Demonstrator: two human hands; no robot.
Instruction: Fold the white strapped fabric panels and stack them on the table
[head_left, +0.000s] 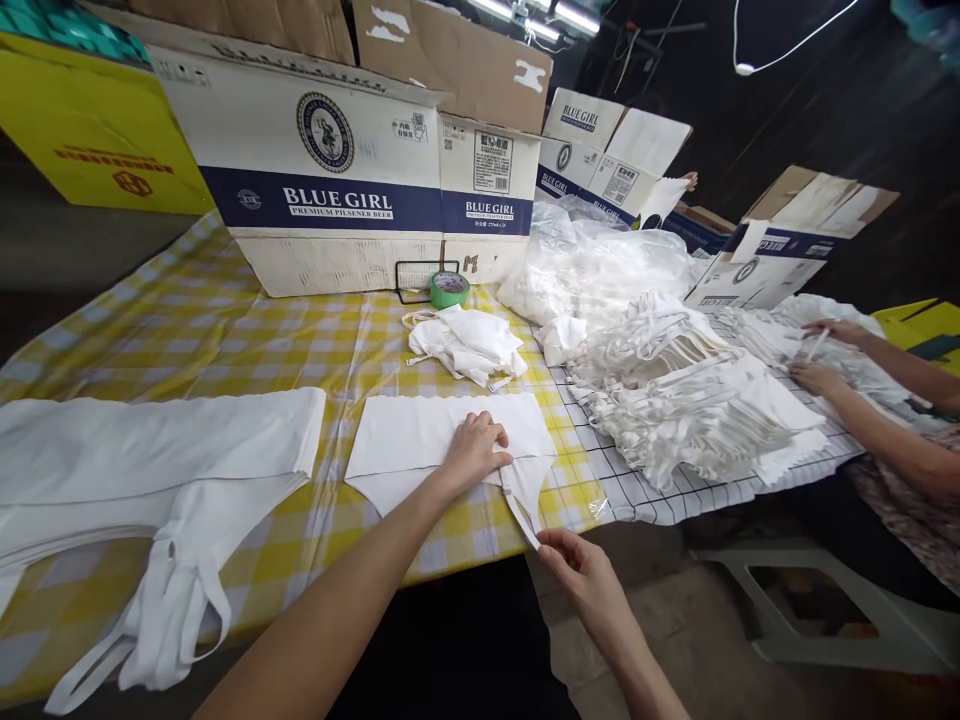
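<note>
A white strappy top (409, 432) lies flat on the yellow checked cloth, its scalloped edge away from me. My left hand (474, 452) rests on its right half, fingers bent and closed on the fabric near the base of a strap. At the table's front edge, my right hand (581, 570) pinches the lower end of that strap (523, 515), which is drawn toward me. To the left, a stack of similar white tops (150, 450) has its straps hanging over the edge. A loose heap of white tops (469, 345) lies beyond my hands.
Behind stand a large Blue Girl carton (337, 255), a roll of green tape (449, 289) and a black wire frame (409, 268). Piled white garments (697, 400) and clear plastic bags (600, 250) cover the right side. A co-worker's hands (829, 355) handle white material there, above a stool (832, 560).
</note>
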